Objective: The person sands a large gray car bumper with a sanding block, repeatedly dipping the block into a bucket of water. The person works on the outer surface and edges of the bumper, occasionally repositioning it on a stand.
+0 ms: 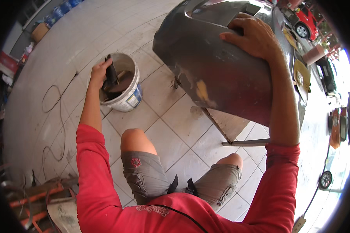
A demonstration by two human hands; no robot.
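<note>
My left hand (100, 73) is closed around a dark, flat piece (111, 73), its exact kind unclear, over the mouth of a white bucket (118, 103). Murky brownish water (125, 82) shows inside the bucket. My right hand (256, 35) lies on top of a grey car bumper (225, 73), near an opening in it, with the thumb apart from the bent fingers. Nothing shows in that hand, though the underside of its palm is hidden. A yellowish patch (202, 91) and scuffed spots mark the bumper's near left part.
The bumper rests on a stand with a metal leg (245, 143) and a brown board (227, 122). A thin cable (60, 103) snakes over the tiled floor (175, 128) at left. Orange metal parts (31, 200) lie at lower left. A red car (305, 25) stands far right.
</note>
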